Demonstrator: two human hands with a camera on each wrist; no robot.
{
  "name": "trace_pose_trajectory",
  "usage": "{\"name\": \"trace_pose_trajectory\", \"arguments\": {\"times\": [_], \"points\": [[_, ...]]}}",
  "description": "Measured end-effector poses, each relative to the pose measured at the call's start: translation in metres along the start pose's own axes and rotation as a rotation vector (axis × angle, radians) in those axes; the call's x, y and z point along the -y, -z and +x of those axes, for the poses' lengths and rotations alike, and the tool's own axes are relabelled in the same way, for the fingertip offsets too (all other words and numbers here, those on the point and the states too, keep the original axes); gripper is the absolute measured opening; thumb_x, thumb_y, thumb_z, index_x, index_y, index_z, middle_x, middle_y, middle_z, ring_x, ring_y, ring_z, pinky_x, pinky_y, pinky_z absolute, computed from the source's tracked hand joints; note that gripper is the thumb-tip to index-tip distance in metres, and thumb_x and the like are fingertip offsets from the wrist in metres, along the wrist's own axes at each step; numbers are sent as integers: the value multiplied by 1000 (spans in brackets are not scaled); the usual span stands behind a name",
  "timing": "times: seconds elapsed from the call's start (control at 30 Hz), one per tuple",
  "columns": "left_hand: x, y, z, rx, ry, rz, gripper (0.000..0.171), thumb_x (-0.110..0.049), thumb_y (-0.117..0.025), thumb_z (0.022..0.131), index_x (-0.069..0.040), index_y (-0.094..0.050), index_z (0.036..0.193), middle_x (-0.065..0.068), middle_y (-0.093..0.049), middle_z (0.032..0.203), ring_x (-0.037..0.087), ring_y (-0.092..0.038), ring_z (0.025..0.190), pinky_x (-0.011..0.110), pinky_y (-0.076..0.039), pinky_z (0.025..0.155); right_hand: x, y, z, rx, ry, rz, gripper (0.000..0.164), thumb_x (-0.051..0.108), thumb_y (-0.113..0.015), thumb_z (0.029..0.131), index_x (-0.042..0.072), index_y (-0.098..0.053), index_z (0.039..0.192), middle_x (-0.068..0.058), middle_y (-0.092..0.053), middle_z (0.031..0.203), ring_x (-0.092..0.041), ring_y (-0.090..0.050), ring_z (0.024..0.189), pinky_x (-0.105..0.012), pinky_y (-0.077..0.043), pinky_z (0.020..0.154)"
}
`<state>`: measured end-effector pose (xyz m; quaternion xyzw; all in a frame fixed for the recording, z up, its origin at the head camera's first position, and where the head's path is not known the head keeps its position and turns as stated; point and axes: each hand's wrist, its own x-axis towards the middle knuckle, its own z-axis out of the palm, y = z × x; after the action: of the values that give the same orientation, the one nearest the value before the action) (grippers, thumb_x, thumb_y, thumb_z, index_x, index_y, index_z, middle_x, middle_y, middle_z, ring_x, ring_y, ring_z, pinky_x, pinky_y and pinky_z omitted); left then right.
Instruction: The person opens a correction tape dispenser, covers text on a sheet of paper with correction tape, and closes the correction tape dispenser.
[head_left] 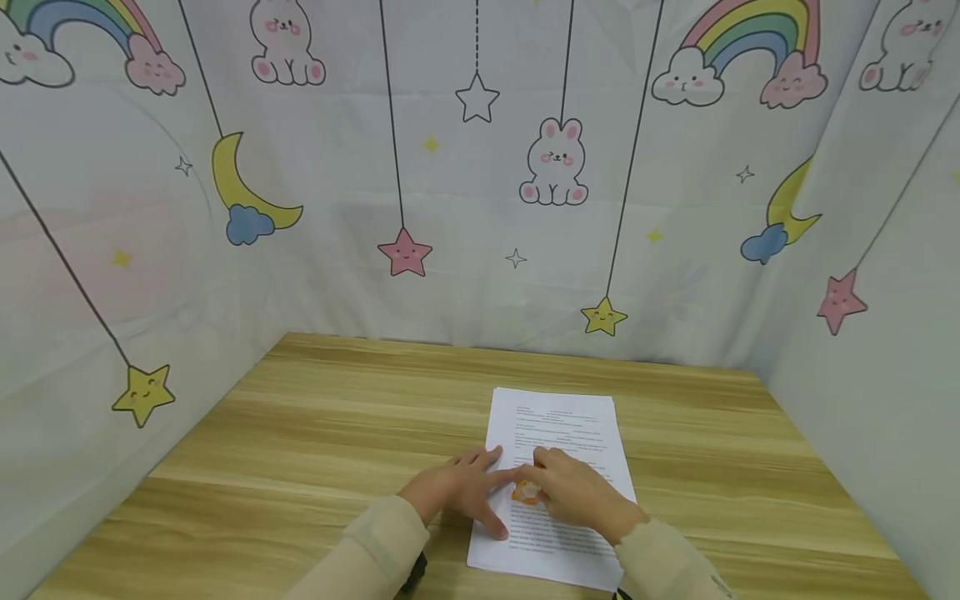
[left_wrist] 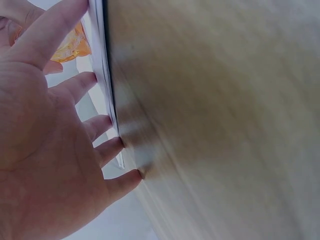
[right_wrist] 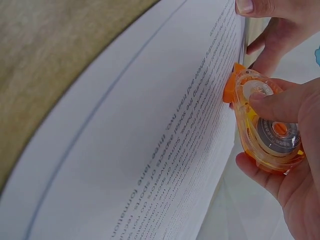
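A stack of printed white paper (head_left: pixel 562 542) lies on the wooden table in front of me. My left hand (head_left: pixel 467 487) rests on its left side with the fingers spread; in the left wrist view some fingertips (left_wrist: pixel 116 145) touch the stack's edge and the little finger reaches the table. In my right hand (head_left: pixel 577 493) I grip an orange, see-through correction tape dispenser (right_wrist: pixel 274 145), thumb on one side and fingers around the other. Its orange tip (right_wrist: pixel 230 87) is down at the printed text, near the left hand. Whether tape has been laid is hidden.
Wooden tabletop (head_left: pixel 337 417) stretches left, right and behind the paper. White curtains (head_left: pixel 487 292) printed with stars, rabbits and rainbows enclose the table on three sides. A small dark object (head_left: pixel 412 575) shows under the left sleeve.
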<state>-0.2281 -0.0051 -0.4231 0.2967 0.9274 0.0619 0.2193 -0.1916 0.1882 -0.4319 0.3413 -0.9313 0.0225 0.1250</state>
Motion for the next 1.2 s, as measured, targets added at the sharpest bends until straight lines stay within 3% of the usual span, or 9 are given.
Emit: {"name": "trace_pose_trajectory", "arguments": {"times": [0.27,0.57,0.83,1.2], "points": [[1,0,0,-1,16,-3,84,-59,-70,68,-45,-29,140,-2,-13,155,28,-15,142,55,-23,109,2,3,3,-19,32,-55,31,8,-71,72,23,-63,99,5,-45,80,-10,-45,68,-21,-43,58],[1,0,-1,1,17,-19,83,-58,-71,68,-45,-32,139,-3,-14,155,27,-15,142,55,-22,109,6,8,5,67,13,-120,34,13,-68,77,26,-60,108,3,-48,85,-12,-46,70,-24,-45,59],[1,-1,0,2,8,-15,83,-59,-70,68,-47,-29,140,-2,-13,155,27,-14,142,54,-22,110,6,9,4,81,5,-121,37,14,-68,78,26,-60,112,3,-47,83,-12,-46,69,-25,-45,58],[1,0,1,10,-9,8,84,-60,-68,70,-42,-29,141,-2,-12,155,27,-13,142,52,-21,111,-1,12,-4,60,25,-113,24,12,-70,76,21,-61,96,3,-48,83,-12,-48,70,-24,-46,59]]}}
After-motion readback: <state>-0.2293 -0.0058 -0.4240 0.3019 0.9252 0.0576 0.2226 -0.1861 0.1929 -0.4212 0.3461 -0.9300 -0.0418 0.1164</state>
